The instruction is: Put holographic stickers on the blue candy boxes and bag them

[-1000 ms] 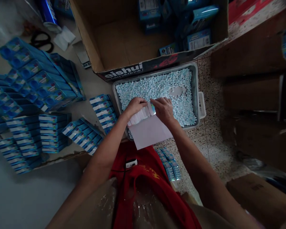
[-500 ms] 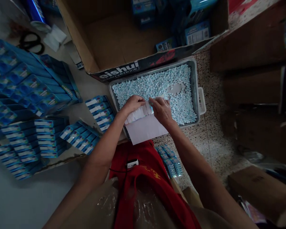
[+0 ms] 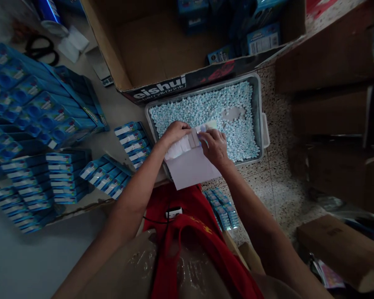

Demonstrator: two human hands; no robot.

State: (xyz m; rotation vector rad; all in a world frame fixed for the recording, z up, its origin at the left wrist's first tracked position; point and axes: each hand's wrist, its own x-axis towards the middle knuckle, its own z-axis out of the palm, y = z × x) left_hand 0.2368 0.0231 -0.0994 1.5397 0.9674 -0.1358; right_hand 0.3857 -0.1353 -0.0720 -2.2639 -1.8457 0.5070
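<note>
A grey metal tray full of small pale blue pellets sits on the speckled floor in front of me. My left hand is curled over a row of small white packs at the tray's near edge. My right hand pinches the right end of that row, where a thin card sticks up. A white sheet lies under the packs, over the tray's near corner.
An open cardboard box with blue cartons inside stands behind the tray. Rows of blue packets and stacked blue boxes cover the left floor. More packets lie by my knee. Black scissors lie far left. Brown boxes stand right.
Both hands stayed on the row of white packs at the tray's near edge. My right hand shifted slightly and a thin card now sticks up beside its fingers.
</note>
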